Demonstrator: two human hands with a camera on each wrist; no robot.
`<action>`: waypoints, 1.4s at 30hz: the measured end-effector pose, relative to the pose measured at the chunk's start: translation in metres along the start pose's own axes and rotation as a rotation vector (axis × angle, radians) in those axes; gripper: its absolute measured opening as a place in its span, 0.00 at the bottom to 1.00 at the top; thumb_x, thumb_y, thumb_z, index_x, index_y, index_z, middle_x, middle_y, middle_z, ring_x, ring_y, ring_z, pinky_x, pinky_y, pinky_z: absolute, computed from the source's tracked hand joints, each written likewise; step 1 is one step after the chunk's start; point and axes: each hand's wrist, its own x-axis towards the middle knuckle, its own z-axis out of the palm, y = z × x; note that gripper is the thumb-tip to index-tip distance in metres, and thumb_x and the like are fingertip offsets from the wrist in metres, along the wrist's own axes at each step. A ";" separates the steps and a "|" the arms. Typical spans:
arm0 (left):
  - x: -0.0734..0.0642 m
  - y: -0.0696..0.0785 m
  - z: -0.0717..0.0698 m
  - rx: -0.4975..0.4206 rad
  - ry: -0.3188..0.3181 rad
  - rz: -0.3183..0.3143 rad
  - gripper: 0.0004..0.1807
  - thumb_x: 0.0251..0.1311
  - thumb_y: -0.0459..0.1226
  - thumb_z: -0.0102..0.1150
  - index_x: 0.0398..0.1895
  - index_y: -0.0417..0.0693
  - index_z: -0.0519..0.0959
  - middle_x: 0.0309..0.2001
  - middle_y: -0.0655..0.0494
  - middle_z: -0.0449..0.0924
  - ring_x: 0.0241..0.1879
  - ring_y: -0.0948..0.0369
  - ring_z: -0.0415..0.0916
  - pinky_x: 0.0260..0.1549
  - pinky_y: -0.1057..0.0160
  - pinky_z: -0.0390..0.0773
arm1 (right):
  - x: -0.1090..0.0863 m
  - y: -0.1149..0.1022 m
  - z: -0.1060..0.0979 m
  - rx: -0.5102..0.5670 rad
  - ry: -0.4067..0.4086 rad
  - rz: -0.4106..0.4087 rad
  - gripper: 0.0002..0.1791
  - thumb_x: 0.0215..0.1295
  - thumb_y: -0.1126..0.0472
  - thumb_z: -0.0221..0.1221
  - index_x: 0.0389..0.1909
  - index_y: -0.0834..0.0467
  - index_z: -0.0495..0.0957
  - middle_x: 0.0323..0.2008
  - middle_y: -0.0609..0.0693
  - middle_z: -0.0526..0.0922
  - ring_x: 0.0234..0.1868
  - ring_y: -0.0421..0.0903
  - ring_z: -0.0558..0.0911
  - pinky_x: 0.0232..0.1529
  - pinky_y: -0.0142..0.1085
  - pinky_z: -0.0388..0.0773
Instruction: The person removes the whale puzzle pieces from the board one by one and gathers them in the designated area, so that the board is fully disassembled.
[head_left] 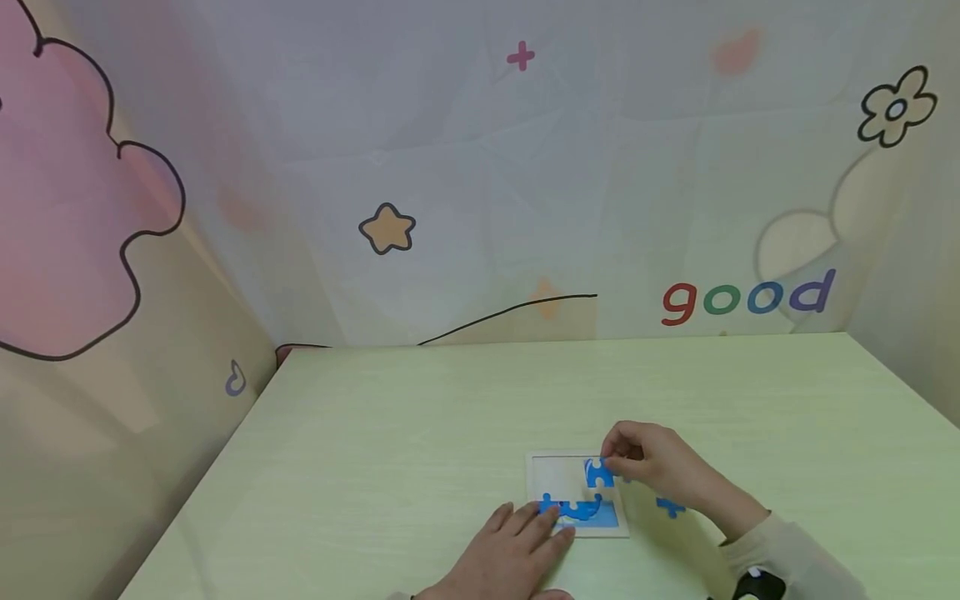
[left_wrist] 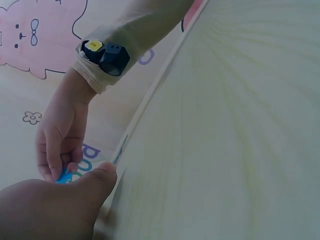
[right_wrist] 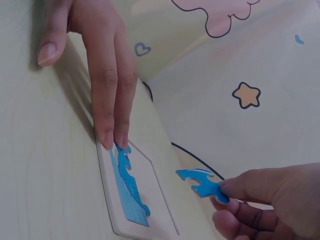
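Observation:
A pale puzzle frame (head_left: pixel 530 479) lies on the table, its near half filled with joined blue pieces (right_wrist: pixel 131 192). My right hand (head_left: pixel 660 462) pinches a blue puzzle piece (right_wrist: pixel 202 184) between thumb and fingers. In the right wrist view that piece hangs above the frame's far side, apart from the board. My left hand (head_left: pixel 513 550) lies with straight fingers across the near left part of the puzzle, and its fingertips (right_wrist: pixel 106 140) touch the frame and the fitted pieces. Part of the left corner is hidden under them.
Another loose blue piece (head_left: pixel 670 507) lies on the table to the right of the frame, below the right forearm. A bit of blue (head_left: pixel 627 479) shows beside the right fingers, mostly covered. The pale table (head_left: pixel 375 433) meets a printed backdrop (head_left: pixel 465 167) at its far edge.

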 end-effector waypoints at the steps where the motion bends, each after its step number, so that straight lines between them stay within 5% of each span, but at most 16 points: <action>1: 0.000 0.000 0.000 -0.010 -0.011 -0.004 0.37 0.69 0.65 0.18 0.73 0.60 0.59 0.73 0.57 0.60 0.70 0.55 0.61 0.62 0.50 0.67 | -0.001 0.000 -0.001 0.003 -0.005 0.012 0.03 0.63 0.62 0.61 0.35 0.57 0.77 0.28 0.46 0.78 0.29 0.40 0.73 0.30 0.28 0.73; 24: 0.000 0.001 -0.002 -0.012 -0.011 -0.007 0.37 0.69 0.65 0.20 0.73 0.60 0.59 0.73 0.58 0.59 0.71 0.56 0.59 0.63 0.51 0.66 | -0.015 0.024 -0.012 -0.043 -0.044 0.140 0.03 0.62 0.63 0.62 0.34 0.57 0.78 0.26 0.47 0.74 0.30 0.42 0.72 0.28 0.29 0.69; 42: 0.000 0.002 -0.002 -0.003 -0.005 -0.006 0.37 0.69 0.65 0.19 0.73 0.61 0.58 0.73 0.58 0.59 0.71 0.56 0.59 0.63 0.52 0.66 | -0.016 0.037 -0.001 -0.065 -0.015 0.148 0.04 0.61 0.65 0.62 0.29 0.56 0.77 0.22 0.45 0.74 0.23 0.39 0.70 0.26 0.29 0.67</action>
